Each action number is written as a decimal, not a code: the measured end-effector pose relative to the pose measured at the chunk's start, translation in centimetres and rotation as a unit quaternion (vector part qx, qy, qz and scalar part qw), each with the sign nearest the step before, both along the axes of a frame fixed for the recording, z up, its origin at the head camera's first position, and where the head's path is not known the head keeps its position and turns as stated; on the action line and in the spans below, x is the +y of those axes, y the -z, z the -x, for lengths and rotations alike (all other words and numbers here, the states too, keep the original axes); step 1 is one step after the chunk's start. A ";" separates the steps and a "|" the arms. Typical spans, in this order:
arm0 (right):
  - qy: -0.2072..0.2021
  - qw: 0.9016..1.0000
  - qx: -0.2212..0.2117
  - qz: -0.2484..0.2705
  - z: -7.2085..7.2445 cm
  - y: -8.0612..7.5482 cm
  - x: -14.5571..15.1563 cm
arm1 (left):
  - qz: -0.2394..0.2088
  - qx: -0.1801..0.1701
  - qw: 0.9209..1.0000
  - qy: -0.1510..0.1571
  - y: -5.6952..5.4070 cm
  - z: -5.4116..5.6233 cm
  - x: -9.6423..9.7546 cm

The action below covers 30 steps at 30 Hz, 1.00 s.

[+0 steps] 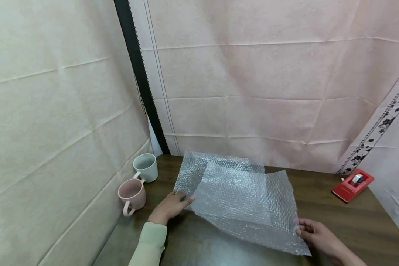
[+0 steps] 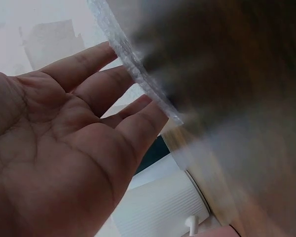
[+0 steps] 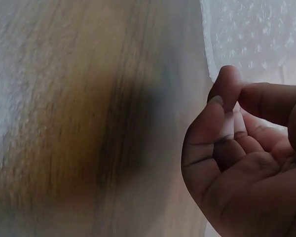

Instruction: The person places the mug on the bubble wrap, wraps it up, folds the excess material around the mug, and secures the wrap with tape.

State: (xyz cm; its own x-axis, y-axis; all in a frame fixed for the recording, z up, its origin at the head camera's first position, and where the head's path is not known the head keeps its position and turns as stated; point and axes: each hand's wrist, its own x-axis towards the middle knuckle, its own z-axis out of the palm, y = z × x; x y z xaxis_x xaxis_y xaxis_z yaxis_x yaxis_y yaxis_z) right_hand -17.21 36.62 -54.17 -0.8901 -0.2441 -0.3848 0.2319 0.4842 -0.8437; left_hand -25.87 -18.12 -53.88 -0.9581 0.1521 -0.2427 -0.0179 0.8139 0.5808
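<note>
A sheet of clear bubble wrap [image 1: 232, 192] lies across the middle of the table in the head view, one part folded over another, its front edge bowed. My left hand [image 1: 171, 207] is at its left edge. In the left wrist view the fingers [image 2: 96, 89] reach out nearly straight, tips against the wrap's edge [image 2: 133, 61], thumb apart from them. At the front right corner my right hand [image 1: 316, 236] pinches the wrap between thumb and fingers. The right wrist view shows that pinch close up, the fingertips [image 3: 226, 84] right at the wrap's edge [image 3: 209, 44].
Left of my left hand stand a pink mug [image 1: 137, 195] and, just behind it, a pale green mug [image 1: 149, 170]. A red tape dispenser [image 1: 347, 192] sits at the table's right side. Pale cloth [image 1: 269, 81] hangs behind and beside the brown wooden table [image 1: 193, 240].
</note>
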 end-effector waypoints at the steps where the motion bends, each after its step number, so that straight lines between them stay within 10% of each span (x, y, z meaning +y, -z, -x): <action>1: -0.008 1.000 -0.001 0.006 -0.1 0.0 0.1 | -0.001 -0.001 1.000 0.000 0.1 0.0 0.0; 13: -0.095 0.994 0.022 0.039 -0.9 0.3 1.6 | -0.015 -0.009 1.000 0.004 0.1 0.0 -0.1; 30: -0.246 0.951 0.047 0.180 -1.9 1.7 4.0 | -0.007 -0.010 1.000 0.005 -0.6 0.0 -0.2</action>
State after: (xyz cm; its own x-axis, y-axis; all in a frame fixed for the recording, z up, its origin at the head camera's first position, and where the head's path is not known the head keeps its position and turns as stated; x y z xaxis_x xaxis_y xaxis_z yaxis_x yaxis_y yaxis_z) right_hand -15.27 40.62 -55.87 -0.6610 -0.7404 -0.1221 -0.0321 0.1904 -0.9812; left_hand -25.85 -18.30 -53.33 -0.9515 0.1653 -0.2593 -0.0212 0.8059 0.5917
